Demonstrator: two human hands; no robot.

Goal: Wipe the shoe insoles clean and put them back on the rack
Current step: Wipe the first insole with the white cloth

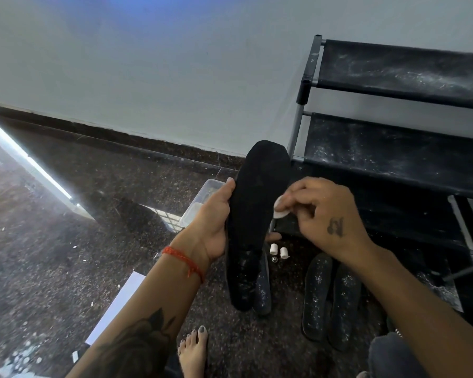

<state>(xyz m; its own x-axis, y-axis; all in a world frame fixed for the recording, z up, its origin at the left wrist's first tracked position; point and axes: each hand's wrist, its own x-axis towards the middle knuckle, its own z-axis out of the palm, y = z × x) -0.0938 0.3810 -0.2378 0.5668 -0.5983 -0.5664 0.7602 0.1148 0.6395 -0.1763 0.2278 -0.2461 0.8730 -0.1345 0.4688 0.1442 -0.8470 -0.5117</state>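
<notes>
My left hand (215, 222) grips a long black insole (254, 214) by its left edge and holds it upright above the floor; white specks show near its lower end. My right hand (325, 214) pinches a small white round pad (280, 207) against the insole's right edge. Another dusty insole (263, 290) lies on the floor behind the held one. Two more speckled insoles (329, 298) lie side by side on the floor to the right. The black shoe rack (393, 148) stands at the right with dusty fabric shelves.
A clear plastic container (200, 203) sits on the dark speckled floor by the wall. Two small white caps (278, 251) and a round metal piece lie below the rack leg. A white sheet (120, 301) lies at lower left. A bare foot (193, 350) is at the bottom.
</notes>
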